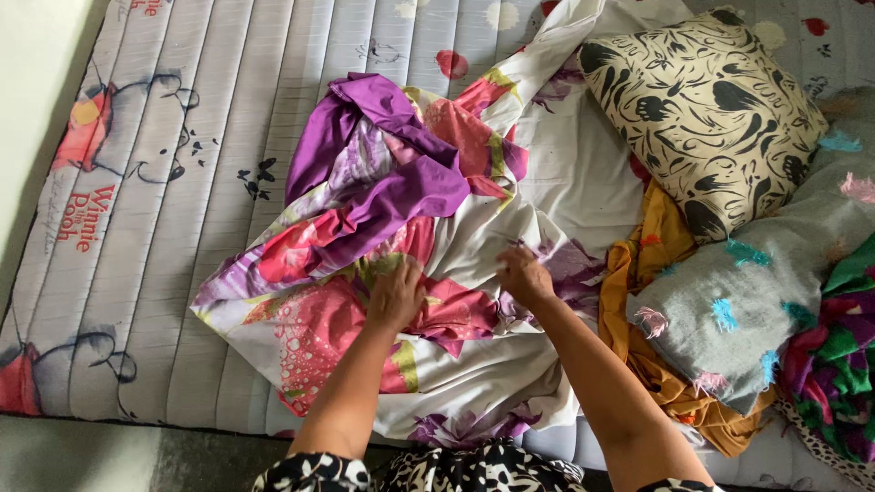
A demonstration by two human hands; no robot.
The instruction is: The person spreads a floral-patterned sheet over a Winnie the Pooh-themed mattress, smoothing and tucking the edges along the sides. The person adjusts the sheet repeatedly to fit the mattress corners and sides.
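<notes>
both hands are down on a crumpled floral bedsheet (456, 273) — white ground with red, pink and purple flowers, bunched in a heap in the middle of the mattress (210, 109). left hand (395, 293) lies palm-down on a red-pink patch of the sheet, fingers bent into the cloth; grip looks pressed onto the fabric, can't tell if it has a fold pinched. right hand (526, 273) sits just beside it on a white-and-purple patch, fingers curled closed around a fold of the sheet. hands are near each other but apart, both forearms coming in from the bottom edge.

sheet position: near edge drapes toward the front side of the mattress, far end trails up to the top of the view. a solid purple fold (392, 173) lies on top of the heap, beyond the left hand.

around it: mattress is quilted grey-white with cartoon bear prints on the left part. right of the sheet — a cream pillow with black leaf pattern (706, 114), tilted, resting on a grey pillow with coloured tufts (756, 292). an orange-yellow cloth (656, 364) is wedged between the sheet and the grey pillow, partly under it. a green, purple and red patterned fabric (838, 364) sits at the far right edge. black-and-white patterned clothing (456, 469) shows at the bottom, between the arms.
</notes>
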